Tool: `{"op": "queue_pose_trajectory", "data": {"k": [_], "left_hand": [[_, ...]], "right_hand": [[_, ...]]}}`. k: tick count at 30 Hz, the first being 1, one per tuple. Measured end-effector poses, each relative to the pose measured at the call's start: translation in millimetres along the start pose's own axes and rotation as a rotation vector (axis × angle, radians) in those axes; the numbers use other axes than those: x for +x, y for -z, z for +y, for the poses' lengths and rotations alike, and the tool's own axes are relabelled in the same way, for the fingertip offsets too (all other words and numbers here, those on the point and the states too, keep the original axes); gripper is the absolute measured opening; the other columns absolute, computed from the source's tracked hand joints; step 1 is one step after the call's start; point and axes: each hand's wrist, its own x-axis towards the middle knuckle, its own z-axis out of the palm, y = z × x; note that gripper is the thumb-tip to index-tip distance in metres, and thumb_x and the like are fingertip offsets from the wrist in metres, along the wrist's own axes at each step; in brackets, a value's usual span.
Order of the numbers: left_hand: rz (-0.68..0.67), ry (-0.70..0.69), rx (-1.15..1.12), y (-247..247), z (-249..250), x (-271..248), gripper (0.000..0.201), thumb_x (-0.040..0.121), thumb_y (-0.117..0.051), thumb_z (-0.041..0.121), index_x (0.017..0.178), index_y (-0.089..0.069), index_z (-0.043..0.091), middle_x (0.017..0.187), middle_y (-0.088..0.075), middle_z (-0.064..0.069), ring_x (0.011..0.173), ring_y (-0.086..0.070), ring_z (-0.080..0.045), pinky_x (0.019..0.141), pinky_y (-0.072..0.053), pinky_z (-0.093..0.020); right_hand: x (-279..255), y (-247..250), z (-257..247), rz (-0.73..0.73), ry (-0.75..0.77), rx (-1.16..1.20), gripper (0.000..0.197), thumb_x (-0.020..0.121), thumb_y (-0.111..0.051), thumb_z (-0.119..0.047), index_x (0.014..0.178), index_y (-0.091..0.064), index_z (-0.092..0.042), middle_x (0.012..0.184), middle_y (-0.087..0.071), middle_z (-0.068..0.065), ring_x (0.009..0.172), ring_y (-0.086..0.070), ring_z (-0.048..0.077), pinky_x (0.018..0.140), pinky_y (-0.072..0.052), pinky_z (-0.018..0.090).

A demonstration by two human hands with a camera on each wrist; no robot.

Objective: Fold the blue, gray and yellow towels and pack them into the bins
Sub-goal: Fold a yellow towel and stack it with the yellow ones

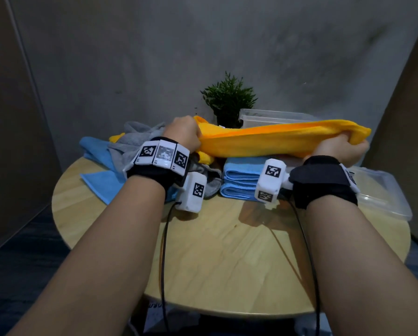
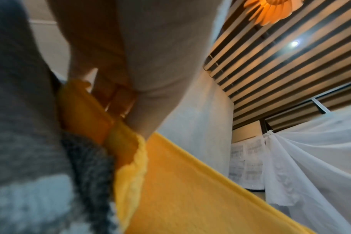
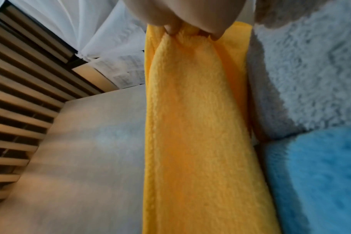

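The yellow towel [image 1: 271, 139] is held stretched above the folded blue towels [image 1: 241, 180], one end gripped in the left hand [image 1: 183, 132], the other pinched in the right hand [image 1: 341, 149]; soft, light and limp, it is best taken by its corners

Left hand [image 1: 184, 132] fingers buried behind the yellow towel [image 1: 263, 141], grip unreadable from the head view; right hand [image 1: 341, 151] fingertips wrapped under the towel's far end too. Far bin [image 1: 271, 116] half masked by the stretched towel, contents impossible to tell. Gray towel [image 2: 20, 110] a blur up close in the left wrist view, folded blue towels [image 1: 239, 180] partly blocked by the wrist cameras.
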Motion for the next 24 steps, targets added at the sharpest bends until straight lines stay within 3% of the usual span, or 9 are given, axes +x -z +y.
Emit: {"op": "queue_pose_trajectory", "data": {"k": [3,6,8,10,12,15,18,21,24], "left_hand": [[-0.068,0.088,-0.02,-2.9,-8.1,1.7,0.026,0.086,-0.057,0.01,0.061,-0.053,0.005,0.06,-0.045,-0.009,0.062,-0.047,-0.027,0.055,-0.036,-0.029],[0.233,0.144,-0.119,5.2,-13.7,2.4,0.02,0.087,-0.048,0.006,0.082,-0.066,0.001,0.079,-0.058,-0.017,0.08,-0.055,-0.035,0.07,-0.043,-0.035],[0.426,0.128,-0.174,11.3,-18.5,3.8,0.029,0.086,-0.044,0.001,0.097,-0.071,0.004,0.098,-0.065,-0.021,0.094,-0.057,-0.04,0.087,-0.046,-0.04],[0.52,0.102,-0.215,13.9,-24.3,6.1,0.037,0.085,-0.043,0.0,0.107,-0.07,0.011,0.11,-0.065,-0.021,0.105,-0.056,-0.041,0.103,-0.038,-0.048],[0.58,0.079,-0.286,13.8,-27.3,7.5,0.038,0.085,-0.044,0.001,0.111,-0.069,0.012,0.115,-0.064,-0.018,0.109,-0.055,-0.037,0.105,-0.036,-0.045],[0.663,0.03,-0.513,14.2,-24.9,6.1,0.031,0.084,-0.049,0.003,0.106,-0.071,0.007,0.112,-0.064,-0.015,0.105,-0.057,-0.027,0.091,-0.039,-0.027],[0.659,0.015,-0.77,15.1,-21.7,7.5,0.021,0.081,-0.05,0.005,0.084,-0.07,0.008,0.089,-0.063,-0.008,0.083,-0.054,-0.017,0.071,-0.038,-0.023],[0.631,0.073,-0.891,14.2,-22.8,8.7,0.028,0.081,-0.048,0.003,0.058,-0.049,0.018,0.061,-0.046,0.004,0.059,-0.039,-0.005,0.055,-0.03,-0.021],[0.675,0.093,-0.86,13.6,-25.4,7.8,0.023,0.078,-0.052,0.004,0.061,-0.053,0.019,0.058,-0.045,0.01,0.056,-0.039,-0.002,0.052,-0.03,-0.015]], "right_hand": [[1.4,0.9,5.1,0.002,-0.009,-0.017,0.026,0.099,-0.043,-0.023,0.119,-0.055,-0.011,0.122,-0.06,0.005,0.109,-0.058,0.021,0.079,-0.037,0.022],[-2.7,-2.1,11.6,-0.031,0.077,-0.078,0.025,0.098,-0.046,-0.022,0.117,-0.056,-0.01,0.116,-0.062,0.006,0.106,-0.059,0.023,0.083,-0.041,0.027],[-2.7,-3.4,14.5,-0.03,0.076,-0.097,0.025,0.098,-0.046,-0.022,0.119,-0.056,-0.012,0.117,-0.062,0.006,0.106,-0.059,0.023,0.085,-0.043,0.029],[-1.4,-2.4,15.9,-0.012,0.032,-0.095,0.026,0.098,-0.045,-0.021,0.121,-0.055,-0.014,0.119,-0.061,0.006,0.107,-0.059,0.023,0.086,-0.043,0.03],[-1.0,-2.0,16.9,-0.007,0.016,-0.103,0.029,0.099,-0.043,-0.02,0.125,-0.054,-0.017,0.124,-0.059,0.005,0.111,-0.058,0.023,0.087,-0.042,0.029],[-1.5,-1.9,14.8,-0.021,0.004,-0.122,0.039,0.101,-0.039,-0.016,0.138,-0.046,-0.023,0.138,-0.05,0.004,0.124,-0.051,0.02,0.097,-0.036,0.023],[-1.7,-1.1,13.1,-0.042,0.0,-0.157,0.041,0.101,-0.036,-0.014,0.14,-0.044,-0.026,0.143,-0.046,-0.001,0.128,-0.047,0.017,0.098,-0.032,0.018],[1.5,0.3,12.4,-0.012,0.015,-0.238,0.039,0.098,-0.036,-0.018,0.131,-0.055,-0.029,0.134,-0.054,-0.001,0.122,-0.049,0.024,0.097,-0.035,0.026],[2.9,4.8,10.1,0.004,0.031,-0.351,0.04,0.097,-0.033,-0.019,0.13,-0.053,-0.029,0.139,-0.047,-0.002,0.125,-0.04,0.027,0.1,-0.031,0.032]]}}
